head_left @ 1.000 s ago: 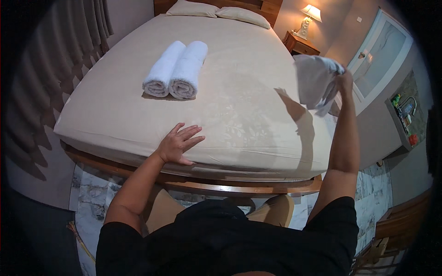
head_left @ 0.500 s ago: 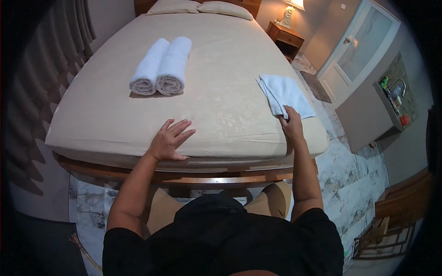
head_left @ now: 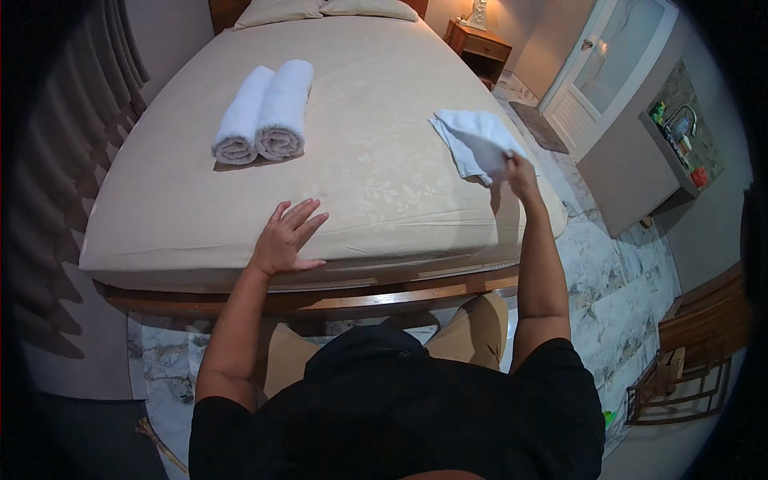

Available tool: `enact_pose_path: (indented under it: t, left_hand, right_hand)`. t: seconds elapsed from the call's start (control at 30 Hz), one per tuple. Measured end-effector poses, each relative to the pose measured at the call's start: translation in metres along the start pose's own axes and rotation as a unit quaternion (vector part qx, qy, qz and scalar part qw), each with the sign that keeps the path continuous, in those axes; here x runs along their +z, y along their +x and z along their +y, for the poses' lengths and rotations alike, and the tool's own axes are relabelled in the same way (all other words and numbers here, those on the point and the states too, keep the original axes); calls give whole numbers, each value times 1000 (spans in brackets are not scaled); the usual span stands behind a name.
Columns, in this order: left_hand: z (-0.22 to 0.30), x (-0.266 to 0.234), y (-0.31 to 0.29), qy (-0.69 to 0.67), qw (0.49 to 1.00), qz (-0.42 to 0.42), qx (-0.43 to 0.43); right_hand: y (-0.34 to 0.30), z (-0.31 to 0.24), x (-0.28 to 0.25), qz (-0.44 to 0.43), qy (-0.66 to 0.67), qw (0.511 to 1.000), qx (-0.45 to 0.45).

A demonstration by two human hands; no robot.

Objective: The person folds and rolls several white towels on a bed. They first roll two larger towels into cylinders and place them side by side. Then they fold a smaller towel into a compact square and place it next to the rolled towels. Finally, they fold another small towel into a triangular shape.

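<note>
A small white towel (head_left: 472, 138) lies partly folded near the right edge of the bed. My right hand (head_left: 521, 174) pinches its near right part and holds that part raised off the sheet. On the cream fitted sheet (head_left: 344, 172), close to the bed's front edge, my left hand (head_left: 286, 238) rests with its fingers spread and nothing in it. Farther up the bed on the left, a rolled white towel (head_left: 242, 120) lies side by side with a second rolled white towel (head_left: 286, 112), their spiral ends facing me.
Pillows (head_left: 276, 11) lie at the bed's head. A wooden nightstand (head_left: 478, 50) with a lamp stands beyond the far right corner. Grey curtains (head_left: 88, 96) hang at left. To the right are a sink counter (head_left: 632, 176) and a white door (head_left: 604, 72). A wooden ledge (head_left: 320, 301) runs along the bed's foot.
My right hand has lifted the near right part of the small towel up off the bed. My left hand stays spread on the sheet. The view has shifted slightly.
</note>
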State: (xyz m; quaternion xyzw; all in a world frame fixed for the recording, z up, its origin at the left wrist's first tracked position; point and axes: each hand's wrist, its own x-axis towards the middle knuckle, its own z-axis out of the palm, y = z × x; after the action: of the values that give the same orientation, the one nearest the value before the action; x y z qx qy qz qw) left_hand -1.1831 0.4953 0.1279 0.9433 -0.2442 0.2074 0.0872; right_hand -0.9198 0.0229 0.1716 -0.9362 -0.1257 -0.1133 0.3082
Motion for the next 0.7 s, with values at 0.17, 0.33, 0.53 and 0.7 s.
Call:
enact_pose_path:
  t: [0.17, 0.33, 0.53, 0.7]
  left_hand:
    - [-9, 7, 2, -84, 991, 68, -80]
    - [72, -25, 57, -244, 941, 194, -134]
    - [175, -63, 93, -371, 890, 260, -42]
    - [177, -58, 79, -380, 900, 197, -79]
  right_hand:
    - [0, -61, -31, 361, 162, 894, -210]
    - [-59, -163, -72, 344, 225, 851, -326]
    - [-148, -242, -69, -14, 172, 965, -195]
    - [-174, -254, -59, -89, 246, 938, -228]
